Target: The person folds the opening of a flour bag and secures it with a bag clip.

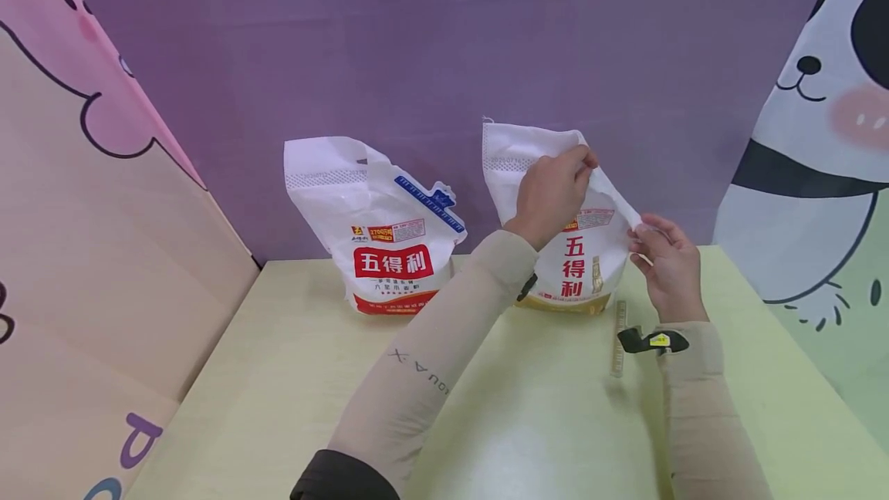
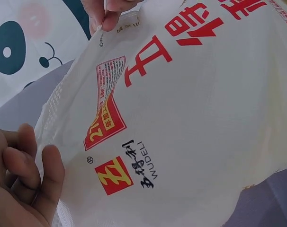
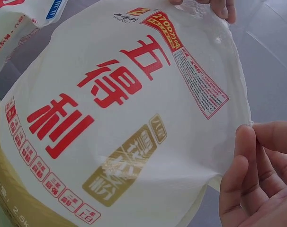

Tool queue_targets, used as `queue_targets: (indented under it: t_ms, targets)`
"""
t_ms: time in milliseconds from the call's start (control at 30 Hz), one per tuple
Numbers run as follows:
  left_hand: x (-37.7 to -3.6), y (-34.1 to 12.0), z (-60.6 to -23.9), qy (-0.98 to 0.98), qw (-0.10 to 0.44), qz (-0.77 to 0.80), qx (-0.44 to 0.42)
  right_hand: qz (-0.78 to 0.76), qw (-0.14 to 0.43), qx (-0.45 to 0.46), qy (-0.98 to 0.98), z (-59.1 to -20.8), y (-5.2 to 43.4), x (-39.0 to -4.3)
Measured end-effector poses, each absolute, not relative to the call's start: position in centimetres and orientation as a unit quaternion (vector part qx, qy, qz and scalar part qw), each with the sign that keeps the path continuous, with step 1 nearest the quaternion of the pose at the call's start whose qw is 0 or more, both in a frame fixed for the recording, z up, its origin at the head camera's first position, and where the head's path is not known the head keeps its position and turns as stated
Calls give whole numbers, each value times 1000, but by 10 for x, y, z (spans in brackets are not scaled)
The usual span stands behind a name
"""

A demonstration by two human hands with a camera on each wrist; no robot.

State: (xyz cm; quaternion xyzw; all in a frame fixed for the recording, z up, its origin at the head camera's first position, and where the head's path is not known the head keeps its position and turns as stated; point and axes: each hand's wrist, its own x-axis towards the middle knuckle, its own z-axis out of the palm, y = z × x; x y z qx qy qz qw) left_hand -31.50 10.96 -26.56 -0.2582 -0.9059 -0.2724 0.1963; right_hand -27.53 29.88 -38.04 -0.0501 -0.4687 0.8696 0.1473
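A white flour bag (image 1: 586, 253) with red lettering and a gold base stands at the back of the table. My left hand (image 1: 553, 195) reaches across its front and pinches the top edge with thumb and fingers. At the bag's right corner, my right hand (image 1: 667, 265) pinches the pulled-out edge between thumb and forefinger, seen closely in the right wrist view. The rim is drawn into a slanting line between both hands. A narrow beige strip (image 1: 618, 338), perhaps a bag clip, lies on the table near my right wrist.
Left of it stands a second flour bag (image 1: 389, 222) with a red label and a blue strip along its slanted upper edge. A purple backdrop (image 1: 417, 45) rises behind the pale yellow table (image 1: 542, 423); printed cartoon panels flank both sides.
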Motion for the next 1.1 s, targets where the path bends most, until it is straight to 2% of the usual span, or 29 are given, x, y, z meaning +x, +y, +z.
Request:
queue_targets:
  t_ms: [600,867,1100]
  targets:
    - [-314,120,-272,-929,251,-118,-246,827,182,-83,-525,-379,293,-275]
    - [-313,125,-274,-920,310,-42,-234,818,189,-90,-535,-380,292,-277]
    - [-310,126,-278,-892,371,13,-257,813,190,-101,-542,-379,291,-277]
